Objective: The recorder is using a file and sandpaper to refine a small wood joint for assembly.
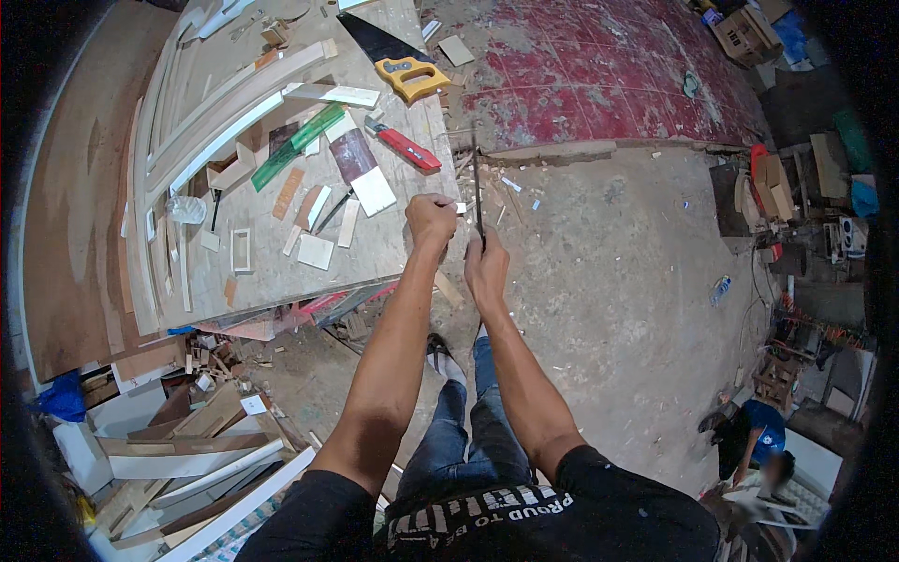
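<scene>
My left hand point(432, 219) is closed at the right edge of the wooden worktable point(384, 253), its fingers curled down. A small pale wood piece point(460, 208) pokes out past its fingers. My right hand point(487, 269) is wrapped around the lower end of a long, thin, dark blade point(478, 178). The blade stands just off the table edge, beside the wood piece; whether they touch I cannot tell. Its grip is hidden in my fingers. Beyond my left hand lie a red utility knife point(408, 148) and a handsaw with a yellow handle point(412, 80).
On the table are a green ruler-like strip point(298, 147), small wood blocks, a small wood frame point(242, 250) and long pale strips. Scrap wood point(187, 459) is heaped at lower left. A person in blue point(763, 431) bends down at lower right. A plastic bottle point(720, 290) lies on the floor.
</scene>
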`<state>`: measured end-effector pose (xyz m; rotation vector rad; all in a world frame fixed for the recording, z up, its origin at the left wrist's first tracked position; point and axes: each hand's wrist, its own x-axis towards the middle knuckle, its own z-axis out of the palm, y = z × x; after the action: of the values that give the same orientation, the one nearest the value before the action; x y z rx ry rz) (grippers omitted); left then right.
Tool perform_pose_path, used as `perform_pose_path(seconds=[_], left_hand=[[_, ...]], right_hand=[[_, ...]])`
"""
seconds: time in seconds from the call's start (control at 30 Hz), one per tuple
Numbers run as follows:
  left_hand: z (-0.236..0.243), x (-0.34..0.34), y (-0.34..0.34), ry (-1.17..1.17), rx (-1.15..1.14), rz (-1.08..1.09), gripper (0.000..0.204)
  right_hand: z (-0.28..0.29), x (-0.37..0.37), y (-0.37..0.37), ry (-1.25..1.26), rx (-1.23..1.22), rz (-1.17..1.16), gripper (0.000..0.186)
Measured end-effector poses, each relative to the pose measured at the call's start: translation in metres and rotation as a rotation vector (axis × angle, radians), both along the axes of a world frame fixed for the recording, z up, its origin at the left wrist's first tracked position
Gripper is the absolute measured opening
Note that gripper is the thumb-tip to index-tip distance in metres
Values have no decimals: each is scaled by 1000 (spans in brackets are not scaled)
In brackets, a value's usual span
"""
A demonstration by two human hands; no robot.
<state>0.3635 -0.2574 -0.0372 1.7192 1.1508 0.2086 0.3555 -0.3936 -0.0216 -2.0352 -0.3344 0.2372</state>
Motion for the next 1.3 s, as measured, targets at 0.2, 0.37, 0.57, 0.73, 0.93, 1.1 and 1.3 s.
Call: perform_pose_path(seconds=[0.2, 0.37, 0.57, 0.73, 0.93, 1.1, 1.3], left_hand=[[-8, 6, -6, -50, -21, 33, 13], [-2, 1, -4, -8, -54, 91, 16], [10, 3, -7, -37, -23, 15, 17], [22, 2, -5, 68, -75, 27, 17], [16, 1, -3, 40, -65, 16, 17], [13, 4, -4, 40, -50, 25, 19], [14, 3, 1, 72, -11, 23, 18]], right_hand=[[-26, 51, 21, 265, 30, -82, 32], [-38, 47, 30, 295, 177, -124, 20], [-51, 59, 26, 307, 159, -72, 21], [-26, 41, 9, 141, -35, 77, 22], [-2, -3, -14, -64, -103, 159, 41], [-2, -5, -17, -59, -168, 181, 48], [-1, -13, -14, -218, -171, 183, 48]])
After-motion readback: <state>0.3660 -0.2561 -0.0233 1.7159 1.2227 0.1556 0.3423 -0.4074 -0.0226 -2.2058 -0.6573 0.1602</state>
